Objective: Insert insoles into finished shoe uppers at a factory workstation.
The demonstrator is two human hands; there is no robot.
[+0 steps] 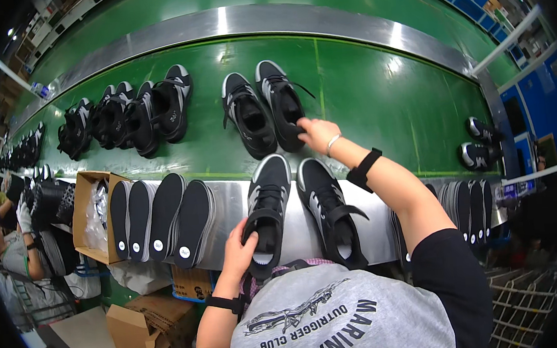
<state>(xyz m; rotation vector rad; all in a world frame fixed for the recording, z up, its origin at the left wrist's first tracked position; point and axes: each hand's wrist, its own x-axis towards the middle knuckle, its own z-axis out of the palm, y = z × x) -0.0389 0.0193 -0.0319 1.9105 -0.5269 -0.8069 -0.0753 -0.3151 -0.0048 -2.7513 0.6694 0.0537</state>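
A black sneaker with a grey toe (270, 191) stands on the metal ledge close to my body. My left hand (239, 250) grips its collar at the heel end, thumb at the opening. Beside it on the right is its matching sneaker (330, 202), its strap sticking out and something pale inside. Farther off, on the green belt, another pair stands toes away from me. My right hand (318, 135) is closed at the heel collar of the right one (281, 102); the fingertips are partly hidden. The left one (247, 114) of that pair touches no hand.
Black insoles (157, 216) lie in stacks on the ledge at left, with more insoles (467, 208) at right. An open carton (86, 218) holds clear plastic. Several sneakers (136, 116) line the belt (363, 82) at left; a pair (476, 155) stands far right. A co-worker's gloved hand (24, 217) shows at left.
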